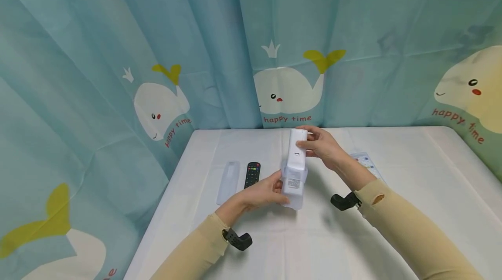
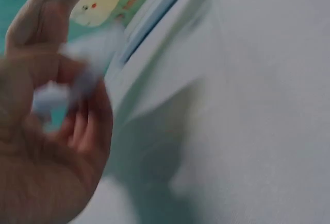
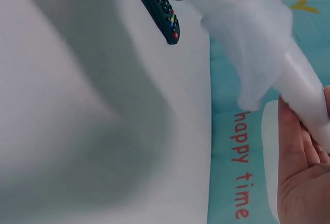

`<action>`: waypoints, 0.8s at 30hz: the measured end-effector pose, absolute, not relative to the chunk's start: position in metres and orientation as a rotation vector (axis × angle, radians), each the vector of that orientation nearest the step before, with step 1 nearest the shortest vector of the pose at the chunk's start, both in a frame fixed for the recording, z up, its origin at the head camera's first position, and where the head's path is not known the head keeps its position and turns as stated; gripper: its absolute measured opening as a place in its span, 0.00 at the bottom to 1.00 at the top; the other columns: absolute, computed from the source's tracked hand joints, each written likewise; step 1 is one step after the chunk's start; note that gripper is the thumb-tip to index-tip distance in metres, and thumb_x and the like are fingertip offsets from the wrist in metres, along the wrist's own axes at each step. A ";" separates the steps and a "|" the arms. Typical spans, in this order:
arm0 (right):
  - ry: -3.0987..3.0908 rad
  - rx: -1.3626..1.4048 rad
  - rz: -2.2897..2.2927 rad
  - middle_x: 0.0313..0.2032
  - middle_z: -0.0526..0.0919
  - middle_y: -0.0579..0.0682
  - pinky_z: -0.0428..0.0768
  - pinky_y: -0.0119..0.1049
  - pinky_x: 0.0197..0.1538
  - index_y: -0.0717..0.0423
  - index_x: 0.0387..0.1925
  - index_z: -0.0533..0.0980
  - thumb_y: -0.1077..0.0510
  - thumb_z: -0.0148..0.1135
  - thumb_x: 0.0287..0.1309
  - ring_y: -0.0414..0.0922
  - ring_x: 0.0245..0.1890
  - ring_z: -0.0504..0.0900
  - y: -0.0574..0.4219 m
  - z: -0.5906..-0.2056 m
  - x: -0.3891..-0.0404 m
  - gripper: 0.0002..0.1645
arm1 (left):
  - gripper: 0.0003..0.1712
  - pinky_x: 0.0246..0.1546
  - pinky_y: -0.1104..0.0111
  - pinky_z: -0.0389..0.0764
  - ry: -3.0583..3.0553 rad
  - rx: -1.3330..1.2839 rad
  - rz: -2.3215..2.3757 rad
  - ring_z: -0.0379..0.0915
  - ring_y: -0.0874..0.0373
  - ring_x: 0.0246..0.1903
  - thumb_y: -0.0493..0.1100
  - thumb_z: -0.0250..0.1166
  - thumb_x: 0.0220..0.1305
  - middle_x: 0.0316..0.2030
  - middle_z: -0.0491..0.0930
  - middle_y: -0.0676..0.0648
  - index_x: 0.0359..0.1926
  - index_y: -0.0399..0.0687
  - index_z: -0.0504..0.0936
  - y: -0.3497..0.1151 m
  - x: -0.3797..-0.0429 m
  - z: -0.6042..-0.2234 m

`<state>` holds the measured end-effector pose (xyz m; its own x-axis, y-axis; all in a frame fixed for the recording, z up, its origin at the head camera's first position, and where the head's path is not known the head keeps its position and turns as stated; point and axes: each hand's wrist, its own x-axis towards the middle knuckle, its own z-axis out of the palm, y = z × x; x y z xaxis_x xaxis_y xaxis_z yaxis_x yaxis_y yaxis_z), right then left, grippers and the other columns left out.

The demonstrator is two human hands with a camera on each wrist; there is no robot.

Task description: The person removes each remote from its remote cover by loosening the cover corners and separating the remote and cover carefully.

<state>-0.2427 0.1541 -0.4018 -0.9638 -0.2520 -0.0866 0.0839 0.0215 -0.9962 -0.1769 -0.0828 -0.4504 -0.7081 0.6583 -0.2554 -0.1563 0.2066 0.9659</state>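
Above the table, both hands hold a white remote control (image 1: 296,151), its labelled back turned toward the head camera. A translucent soft cover (image 1: 293,187) wraps its lower part, with a loose, bunched edge around its middle. My left hand (image 1: 263,192) grips the covered lower end, thumb in front. My right hand (image 1: 322,145) pinches the bare upper end between thumb and fingers. In the right wrist view, the cover (image 3: 252,44) flares out around the white remote (image 3: 304,85). The left wrist view is blurred where the left hand (image 2: 56,147) holds it.
On the white table (image 1: 251,254), a flat translucent cover (image 1: 228,182) lies at the left beside a black remote (image 1: 252,174). A pale remote with coloured markings (image 1: 365,163) lies at the right, partly behind the right forearm. A whale-print curtain (image 1: 219,53) hangs behind the table.
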 end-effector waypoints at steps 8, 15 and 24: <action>2.059 -0.131 -2.074 0.63 0.73 0.64 0.84 0.36 0.47 0.58 0.77 0.59 0.64 0.65 0.68 0.43 0.48 0.81 0.153 -0.401 -0.243 0.41 | 0.38 0.54 0.56 0.78 1.971 0.293 1.633 0.79 0.52 0.51 0.36 0.70 0.64 0.51 0.83 0.45 0.73 0.47 0.66 -0.072 -0.174 -0.453; 1.998 -0.105 -2.143 0.67 0.69 0.64 0.83 0.33 0.48 0.58 0.78 0.55 0.62 0.62 0.71 0.40 0.47 0.82 0.156 -0.403 -0.243 0.41 | 0.38 0.54 0.56 0.79 1.823 0.334 1.808 0.78 0.50 0.54 0.35 0.68 0.68 0.58 0.80 0.45 0.74 0.51 0.62 -0.066 -0.172 -0.460; 2.079 -0.164 -2.032 0.64 0.72 0.65 0.83 0.40 0.49 0.56 0.78 0.56 0.65 0.65 0.67 0.46 0.51 0.80 0.160 -0.403 -0.242 0.44 | 0.43 0.57 0.55 0.78 1.865 0.367 1.769 0.78 0.50 0.55 0.33 0.69 0.67 0.57 0.80 0.44 0.77 0.50 0.59 -0.064 -0.173 -0.461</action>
<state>-0.2419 0.1601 -0.4026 -0.9675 -0.2382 -0.0849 0.0795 0.0324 -0.9963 -0.1725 -0.0641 -0.4608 -0.8181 0.5416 -0.1936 -0.1645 0.1022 0.9811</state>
